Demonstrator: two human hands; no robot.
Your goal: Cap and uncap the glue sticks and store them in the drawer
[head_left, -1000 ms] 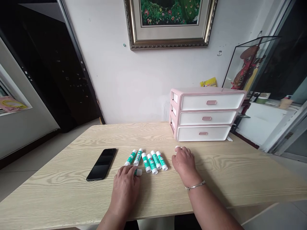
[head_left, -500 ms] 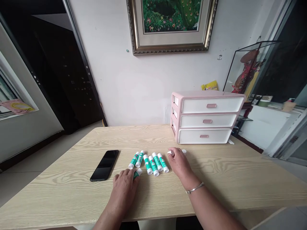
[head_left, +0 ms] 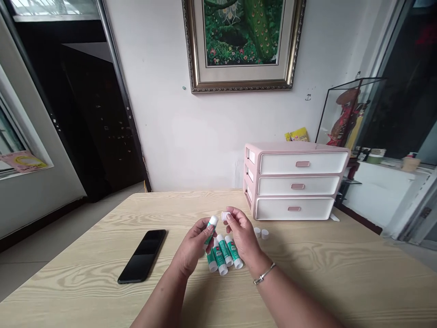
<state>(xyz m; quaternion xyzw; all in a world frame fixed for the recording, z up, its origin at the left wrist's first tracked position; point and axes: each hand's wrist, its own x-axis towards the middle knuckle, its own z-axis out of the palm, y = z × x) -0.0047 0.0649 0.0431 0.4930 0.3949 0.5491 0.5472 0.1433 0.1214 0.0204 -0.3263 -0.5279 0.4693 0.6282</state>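
My left hand (head_left: 193, 243) is closed around a green and white glue stick (head_left: 210, 228), held tilted above the table with its white end up. Between the thumb and fingers of my right hand (head_left: 243, 232) is a white cap (head_left: 225, 216), close to the glue stick's top but apart from it. Below both hands several more glue sticks (head_left: 223, 250) lie side by side on the table, partly covered by my fingers. Two loose white caps (head_left: 261, 233) rest on the tabletop just right of my right hand.
A black phone (head_left: 142, 256) lies to the left on the wooden table (head_left: 85, 273). At the back right stands a pink and white drawer unit (head_left: 296, 182) with a yellow packet (head_left: 297, 134) on top. A framed picture (head_left: 242, 85) hangs on the wall.
My left hand has lifted the glue stick off the table and moved right and up. My right hand has brought its cap left towards it. The camera view has tilted up slightly.
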